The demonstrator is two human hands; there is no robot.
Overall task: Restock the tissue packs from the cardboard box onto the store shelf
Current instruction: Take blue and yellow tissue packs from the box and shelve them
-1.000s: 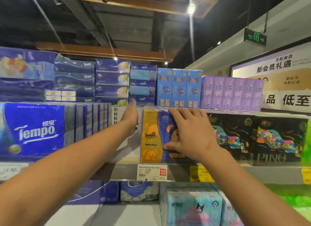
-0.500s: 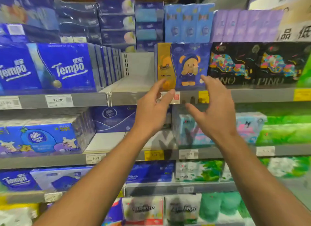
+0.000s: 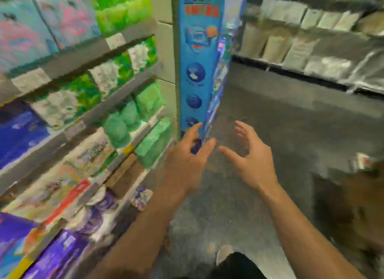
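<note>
- We face a blurred aisle: the shelf (image 3: 116, 48) of packs (image 3: 124, 120) runs along the left, grey floor (image 3: 280, 133) ahead.
- A brown shape at near right (image 3: 353, 206) may be the box (too smeared to tell).
- Our left hand (image 3: 187, 154) and right hand (image 3: 249, 154) hover empty, fingers spread, seemingly free to fetch another pack.

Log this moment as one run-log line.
left hand: open, empty | right hand: open, empty | both over aisle floor | shelf at left | cardboard box at right, blurred
</note>
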